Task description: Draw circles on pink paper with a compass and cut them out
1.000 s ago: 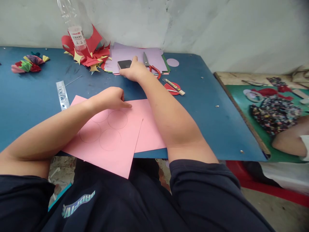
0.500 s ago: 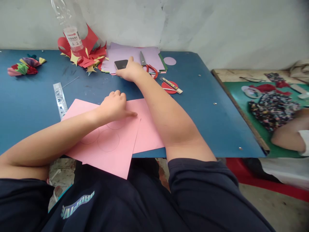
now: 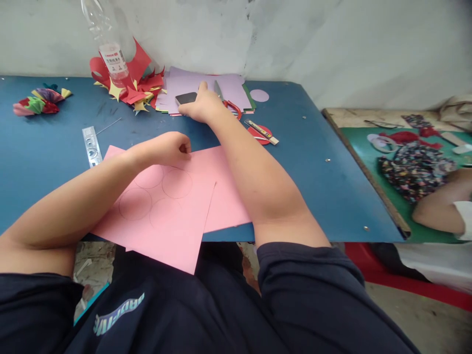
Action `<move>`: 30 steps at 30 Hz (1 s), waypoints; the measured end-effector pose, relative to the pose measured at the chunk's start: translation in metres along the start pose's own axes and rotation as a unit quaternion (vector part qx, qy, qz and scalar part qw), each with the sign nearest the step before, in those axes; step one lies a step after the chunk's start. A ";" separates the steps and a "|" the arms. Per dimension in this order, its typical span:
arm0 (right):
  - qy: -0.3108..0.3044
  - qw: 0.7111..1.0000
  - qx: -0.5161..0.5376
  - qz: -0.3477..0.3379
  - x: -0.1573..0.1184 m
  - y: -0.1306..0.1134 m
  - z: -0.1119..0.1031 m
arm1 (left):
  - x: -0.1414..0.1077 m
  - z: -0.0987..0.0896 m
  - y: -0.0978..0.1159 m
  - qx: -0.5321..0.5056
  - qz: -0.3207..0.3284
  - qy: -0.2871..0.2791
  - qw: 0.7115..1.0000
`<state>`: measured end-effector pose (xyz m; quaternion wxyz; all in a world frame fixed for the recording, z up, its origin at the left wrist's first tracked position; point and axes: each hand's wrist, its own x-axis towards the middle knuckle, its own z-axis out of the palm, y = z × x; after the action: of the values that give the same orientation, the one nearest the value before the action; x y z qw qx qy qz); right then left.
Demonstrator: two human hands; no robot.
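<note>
Pink paper sheets [image 3: 177,236] with several pencil circles lie at the table's front edge. Over their back edge, my left hand [image 3: 172,148] is curled with fingertips pressed together; whether something small is between them I cannot make out. My right hand [image 3: 202,104] reaches to the purple paper stack [image 3: 206,78] at the back, its thumb and fingers round the right end of a dark phone-like object [image 3: 186,98]. Just right of that hand lie red-handled scissors [image 3: 232,105], partly hidden by my forearm.
Behind are red and yellow scraps [image 3: 142,88] with a plastic bottle [image 3: 114,61]. A stencil ruler [image 3: 91,146] and folded colourful paper [image 3: 42,101] lie left. A box cutter [image 3: 261,131] rests on a red disc. Another person's arm [image 3: 442,206] is at the green table [image 3: 354,142].
My left hand has drawn its stretched thumb in and curled up, shifting slightly back and uncovering more of the circles. My right hand has barely moved at the dark object.
</note>
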<state>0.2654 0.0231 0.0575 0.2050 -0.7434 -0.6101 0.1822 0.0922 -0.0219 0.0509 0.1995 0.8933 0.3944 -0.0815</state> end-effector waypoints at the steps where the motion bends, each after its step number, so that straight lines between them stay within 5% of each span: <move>1: 0.005 1.000 0.000 -0.002 -0.001 -0.001 -0.002 | 0.004 -0.002 -0.008 -0.002 -0.006 0.013 1.000; 8: 0.025 0.999 -0.007 -0.018 -0.004 -0.011 0.005 | 0.018 -0.015 -0.062 -0.018 -0.073 0.162 0.984; 16: 0.044 0.998 -0.018 -0.043 -0.007 -0.018 0.028 | 0.022 -0.016 -0.101 -0.046 -0.118 0.250 0.960; 30: 0.061 0.997 -0.004 -0.055 -0.012 -0.026 0.048 | 0.023 -0.037 -0.122 0.052 -0.085 0.256 0.961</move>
<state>0.2168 0.0198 0.0302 0.2481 -0.7194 -0.6371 0.1223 0.0176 0.0830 0.0417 0.0377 0.8566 0.5020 0.1135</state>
